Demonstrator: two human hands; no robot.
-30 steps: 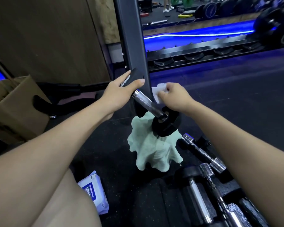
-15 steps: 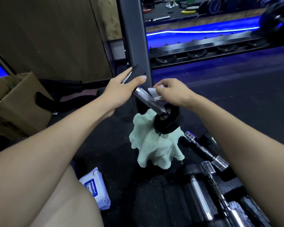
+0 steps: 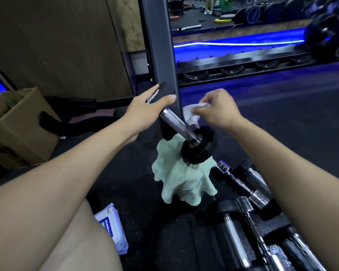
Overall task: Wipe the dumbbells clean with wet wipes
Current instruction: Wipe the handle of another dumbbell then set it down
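Dark gym floor (image 3: 125, 173) | left hand (image 3: 145, 112) grips tilted dumbbell (image 3: 181, 130) top | right hand (image 3: 219, 110) pinches wet wipe (image 3: 192, 114) just right of the bar, bar slants down-right

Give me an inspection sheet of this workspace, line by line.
Surface: dark rubber gym floor.
Job's things: dumbbell held tilted, lower head over the green cloth; white wet wipe; wipes pack on the floor.
Clutter: more dumbbells lying at right; cardboard box at left.
Grippers: left hand grips the dumbbell's upper head; right hand pinches the wipe beside the handle.
Cables: nothing seen.
Surroundings: grey upright post; rack with blue light behind.
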